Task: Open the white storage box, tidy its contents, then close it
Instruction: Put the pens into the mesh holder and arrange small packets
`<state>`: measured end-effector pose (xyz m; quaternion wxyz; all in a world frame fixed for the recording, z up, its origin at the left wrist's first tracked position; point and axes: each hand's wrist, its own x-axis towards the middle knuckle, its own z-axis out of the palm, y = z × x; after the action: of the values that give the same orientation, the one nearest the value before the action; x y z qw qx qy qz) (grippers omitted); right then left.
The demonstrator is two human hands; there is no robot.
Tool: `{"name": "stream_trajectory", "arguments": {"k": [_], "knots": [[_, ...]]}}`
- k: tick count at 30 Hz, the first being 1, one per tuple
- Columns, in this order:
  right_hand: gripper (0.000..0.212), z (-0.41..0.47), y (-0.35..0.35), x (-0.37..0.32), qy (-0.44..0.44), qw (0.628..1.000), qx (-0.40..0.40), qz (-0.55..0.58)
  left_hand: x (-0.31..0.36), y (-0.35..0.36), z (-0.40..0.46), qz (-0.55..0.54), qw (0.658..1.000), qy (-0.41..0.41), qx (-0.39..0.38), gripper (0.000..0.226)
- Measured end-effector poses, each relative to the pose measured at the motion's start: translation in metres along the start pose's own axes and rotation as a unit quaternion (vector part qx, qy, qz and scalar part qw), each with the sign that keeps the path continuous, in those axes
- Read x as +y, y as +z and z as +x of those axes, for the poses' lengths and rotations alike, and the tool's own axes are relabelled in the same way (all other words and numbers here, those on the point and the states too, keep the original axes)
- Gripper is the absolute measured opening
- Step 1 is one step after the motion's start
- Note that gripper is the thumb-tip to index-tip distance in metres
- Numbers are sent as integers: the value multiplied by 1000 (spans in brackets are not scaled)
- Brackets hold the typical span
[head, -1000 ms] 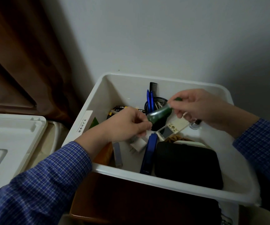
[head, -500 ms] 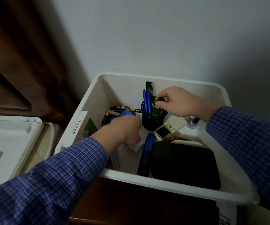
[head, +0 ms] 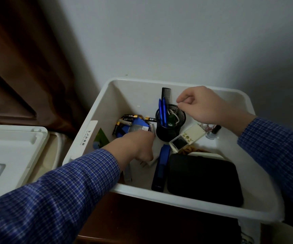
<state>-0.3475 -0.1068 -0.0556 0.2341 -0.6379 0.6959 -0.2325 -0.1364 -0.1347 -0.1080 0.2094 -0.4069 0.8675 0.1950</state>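
The white storage box (head: 92, 111) stands open, and its lid (head: 10, 147) lies to the left. Inside, a black mesh cup (head: 170, 128) holds blue pens (head: 162, 110), a black comb (head: 166, 94) and a green tube (head: 171, 119). My right hand (head: 205, 104) hovers just above and right of the cup with loosely curled fingers and nothing in them. My left hand (head: 136, 145) reaches down into the box beside a blue packet (head: 136, 125) and several batteries (head: 124, 120). Its fingers curl downward out of sight.
A blue stapler (head: 160, 168), a black case (head: 203, 178), a white remote (head: 186, 138), a white plug (head: 147, 162), a small bottle (head: 212, 132) and a green card (head: 101, 138) also lie in the box. A brown curtain hangs at the left, and the wall is close behind.
My right hand lowered the green tube into the mesh cup, let go and lifted away. My left hand left the tube and dropped into the box near the batteries.
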Motion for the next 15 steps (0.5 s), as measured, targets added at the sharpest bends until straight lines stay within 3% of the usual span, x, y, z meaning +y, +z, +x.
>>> {"name": "stream_trajectory", "arguments": {"k": [2,5,7,10,13,15], "knots": [[7,-17,3,-6,-17,999,-29,6,0,1,2,-9,1000,-2,4,28],[13,-37,24,-13,-7,984,-163,-65,-1,3,4,-25,1000,-13,4,25],[7,-42,40,-14,3,968,-219,-126,0,4,3,-27,999,-22,10,26],[16,-43,57,-19,-14,959,-225,-174,1,4,1,-16,999,-43,3,41],[39,-42,69,-29,-21,959,-238,-151,2,2,-1,-15,999,-44,-12,45],[42,-41,77,-31,-29,947,-268,-177,1,0,-2,-17,999,-37,-18,45]]}}
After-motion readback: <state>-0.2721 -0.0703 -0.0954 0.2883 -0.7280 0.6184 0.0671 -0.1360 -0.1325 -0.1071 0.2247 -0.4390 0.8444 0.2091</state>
